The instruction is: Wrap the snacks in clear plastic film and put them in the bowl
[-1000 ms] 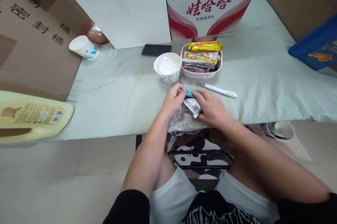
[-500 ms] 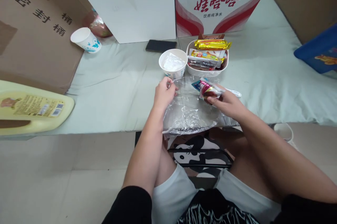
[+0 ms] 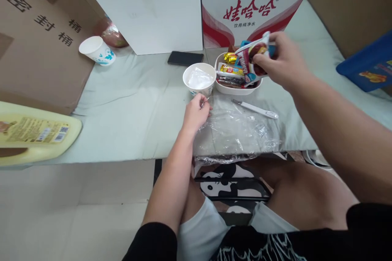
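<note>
My right hand [image 3: 283, 63] is raised over the white snack tray [image 3: 237, 89] and grips a snack packet [image 3: 252, 59] with white, red and blue print. The tray holds several wrapped snacks, one in gold foil. My left hand [image 3: 196, 114] rests on the pale cloth and pinches the near-left edge of a clear plastic bag [image 3: 239, 132] that lies spread flat in front of me. Just above that hand stands a white paper bowl [image 3: 199, 79] with a clear wrapper inside.
A white utility knife [image 3: 255, 108] lies right of the bag. A black phone [image 3: 185, 58] and a tipped paper cup [image 3: 96, 50] sit farther back. Cardboard and white boxes [image 3: 254, 7] line the rear, a yellow jug [image 3: 33, 136] lies left, a blue box [image 3: 367, 65] at right.
My right hand pulled the snack packet out of the clear bag and lifted it up and back to above the tray. The bag now lies flat; my left hand stayed on its edge.
</note>
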Demonstrator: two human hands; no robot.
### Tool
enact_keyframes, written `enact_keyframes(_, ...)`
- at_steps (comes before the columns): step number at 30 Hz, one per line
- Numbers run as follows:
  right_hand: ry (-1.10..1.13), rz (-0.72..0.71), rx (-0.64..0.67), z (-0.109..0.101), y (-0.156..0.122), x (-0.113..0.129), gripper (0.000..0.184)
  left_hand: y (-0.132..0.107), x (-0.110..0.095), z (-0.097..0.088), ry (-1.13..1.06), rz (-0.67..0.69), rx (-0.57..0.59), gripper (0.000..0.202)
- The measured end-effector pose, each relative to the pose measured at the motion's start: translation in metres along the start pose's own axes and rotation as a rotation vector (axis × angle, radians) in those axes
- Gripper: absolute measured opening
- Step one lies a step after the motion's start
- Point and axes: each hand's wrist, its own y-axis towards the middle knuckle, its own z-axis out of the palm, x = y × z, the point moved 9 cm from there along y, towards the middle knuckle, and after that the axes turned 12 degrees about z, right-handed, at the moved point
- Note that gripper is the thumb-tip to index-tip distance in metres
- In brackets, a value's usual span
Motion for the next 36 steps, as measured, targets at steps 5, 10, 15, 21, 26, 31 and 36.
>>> enact_keyframes(5,-0.395,-0.112,0.050,0.014,0.039,0.018,0.038,0.004,-0.004,0.003,0.034,0.028,0.029,0.014)
enact_keyframes(10,-0.551,-0.203,0.191,0.036,0.015,0.029,0.042,0.003,-0.006,0.002,0.025,0.024,0.032,0.013)
enact_keyframes(15,-0.580,-0.332,0.221,0.052,0.005,0.037,0.068,0.002,-0.009,0.002,0.025,0.048,0.040,0.012)
enact_keyframes(21,-0.590,-0.545,0.228,0.061,0.016,0.050,0.030,0.001,-0.010,0.004,0.015,0.055,0.054,0.012)
enact_keyframes(26,-0.445,-0.558,0.239,0.060,0.001,0.039,0.025,0.002,-0.011,0.003,0.011,0.057,0.055,0.012)
enact_keyframes(31,-0.488,-0.526,0.244,0.057,-0.008,0.040,0.025,0.003,-0.005,0.007,-0.065,0.022,0.077,0.010)
enact_keyframes(36,-0.334,-0.562,-0.080,0.017,-0.048,0.069,0.035,-0.002,-0.006,0.008,-0.095,0.027,0.125,0.011)
